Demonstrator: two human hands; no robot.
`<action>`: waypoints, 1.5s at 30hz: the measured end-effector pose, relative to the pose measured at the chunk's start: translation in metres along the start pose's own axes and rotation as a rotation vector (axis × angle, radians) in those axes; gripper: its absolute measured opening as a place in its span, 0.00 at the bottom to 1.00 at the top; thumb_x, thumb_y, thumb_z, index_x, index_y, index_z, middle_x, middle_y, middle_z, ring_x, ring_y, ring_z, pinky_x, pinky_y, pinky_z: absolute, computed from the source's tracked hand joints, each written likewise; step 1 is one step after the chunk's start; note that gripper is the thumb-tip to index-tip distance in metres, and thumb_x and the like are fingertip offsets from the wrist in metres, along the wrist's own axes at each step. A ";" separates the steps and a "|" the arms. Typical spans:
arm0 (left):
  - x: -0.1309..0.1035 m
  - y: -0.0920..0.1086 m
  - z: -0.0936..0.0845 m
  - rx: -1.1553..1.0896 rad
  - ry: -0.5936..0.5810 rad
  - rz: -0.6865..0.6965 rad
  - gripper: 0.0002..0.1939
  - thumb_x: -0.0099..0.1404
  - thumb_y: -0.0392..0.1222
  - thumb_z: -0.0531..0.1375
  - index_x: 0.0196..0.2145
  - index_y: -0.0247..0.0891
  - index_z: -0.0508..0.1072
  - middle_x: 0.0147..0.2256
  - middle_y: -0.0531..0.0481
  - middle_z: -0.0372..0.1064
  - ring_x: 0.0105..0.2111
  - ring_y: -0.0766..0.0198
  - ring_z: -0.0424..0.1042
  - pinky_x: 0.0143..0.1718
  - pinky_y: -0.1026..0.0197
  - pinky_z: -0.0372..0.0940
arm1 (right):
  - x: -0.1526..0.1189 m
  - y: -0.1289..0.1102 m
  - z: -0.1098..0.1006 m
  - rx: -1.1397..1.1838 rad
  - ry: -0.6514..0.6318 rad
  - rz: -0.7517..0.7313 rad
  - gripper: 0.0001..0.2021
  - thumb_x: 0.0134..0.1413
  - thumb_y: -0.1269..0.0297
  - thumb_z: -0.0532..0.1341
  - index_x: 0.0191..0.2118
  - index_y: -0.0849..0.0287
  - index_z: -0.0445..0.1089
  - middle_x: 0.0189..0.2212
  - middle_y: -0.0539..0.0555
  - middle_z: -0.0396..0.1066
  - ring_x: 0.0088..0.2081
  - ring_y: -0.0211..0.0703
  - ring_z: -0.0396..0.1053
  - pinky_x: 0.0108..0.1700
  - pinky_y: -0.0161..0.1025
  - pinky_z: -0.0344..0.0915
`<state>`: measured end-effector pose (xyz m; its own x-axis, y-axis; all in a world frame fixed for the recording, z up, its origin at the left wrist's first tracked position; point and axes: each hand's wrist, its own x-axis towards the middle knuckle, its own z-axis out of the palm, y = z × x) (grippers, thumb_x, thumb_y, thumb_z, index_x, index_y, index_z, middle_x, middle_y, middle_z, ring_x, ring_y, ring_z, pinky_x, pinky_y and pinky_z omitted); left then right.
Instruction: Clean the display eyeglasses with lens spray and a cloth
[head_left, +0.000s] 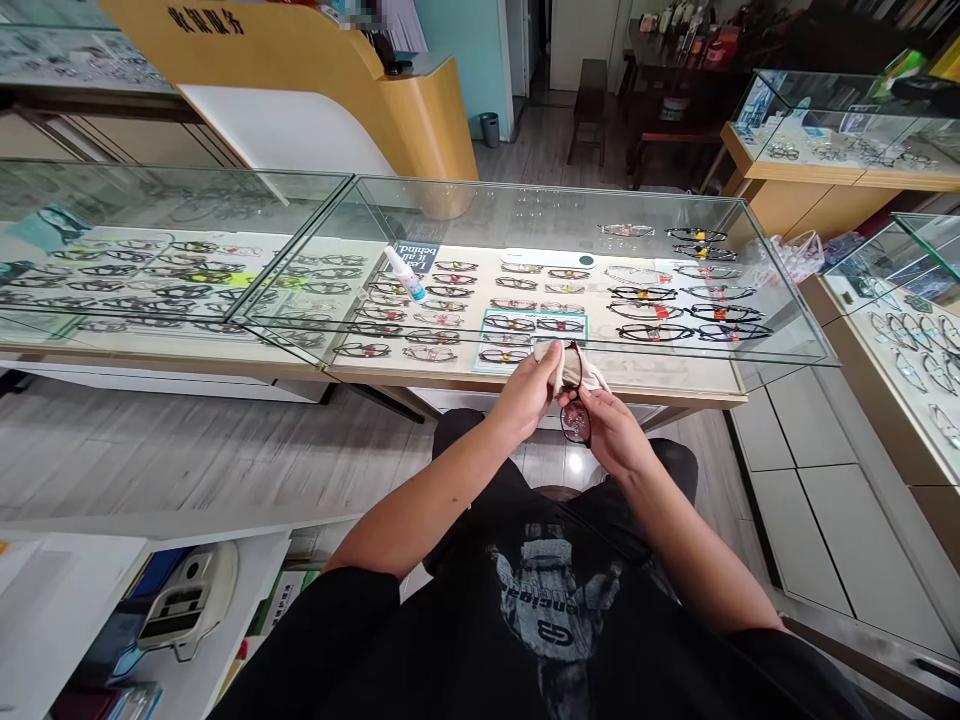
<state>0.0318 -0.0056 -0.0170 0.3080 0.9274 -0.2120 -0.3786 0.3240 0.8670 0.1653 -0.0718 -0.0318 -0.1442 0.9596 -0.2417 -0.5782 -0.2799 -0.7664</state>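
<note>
A pair of dark-red-framed eyeglasses (575, 424) is held upright between my hands, in front of the glass display case. One round lens hangs below my fingers; the other is partly hidden by a cream cloth (592, 377). My left hand (529, 388) is closed, pinching the cloth against the upper part of the eyeglasses. Lower down, my right hand (610, 424) is closed on the frame near its middle, with the cloth beside its fingertips. The exact finger contact behind the cloth is hidden.
A glass display case (660, 372) with rows of eyeglasses stands just ahead. On its top lies a white spray bottle (405, 272). A wooden counter (427, 120) rises behind, and more showcases (911, 345) stand at right. Open shelving (255, 590) is at lower left.
</note>
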 end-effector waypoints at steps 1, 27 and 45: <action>0.000 0.001 -0.003 -0.022 0.005 0.014 0.29 0.59 0.70 0.73 0.34 0.39 0.76 0.26 0.54 0.71 0.23 0.68 0.69 0.26 0.63 0.66 | -0.002 -0.001 -0.001 0.012 0.004 0.001 0.18 0.52 0.48 0.79 0.37 0.58 0.82 0.34 0.54 0.79 0.31 0.40 0.68 0.35 0.38 0.68; -0.055 -0.009 -0.026 0.333 -0.196 -0.016 0.28 0.61 0.68 0.71 0.38 0.37 0.78 0.32 0.51 0.74 0.33 0.63 0.67 0.39 0.60 0.62 | -0.001 -0.018 0.006 0.091 0.125 -0.158 0.16 0.49 0.52 0.81 0.34 0.55 0.80 0.39 0.52 0.82 0.33 0.36 0.71 0.37 0.33 0.72; -0.054 0.002 -0.029 0.350 -0.335 -0.028 0.27 0.66 0.67 0.69 0.37 0.37 0.77 0.30 0.52 0.70 0.32 0.64 0.65 0.38 0.60 0.62 | 0.001 -0.019 0.004 0.056 0.106 -0.162 0.16 0.49 0.51 0.81 0.33 0.54 0.79 0.38 0.52 0.82 0.33 0.38 0.72 0.38 0.35 0.72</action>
<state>-0.0105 -0.0496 -0.0166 0.6000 0.7892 -0.1308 -0.0672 0.2127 0.9748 0.1731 -0.0649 -0.0154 0.0383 0.9826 -0.1815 -0.6314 -0.1170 -0.7666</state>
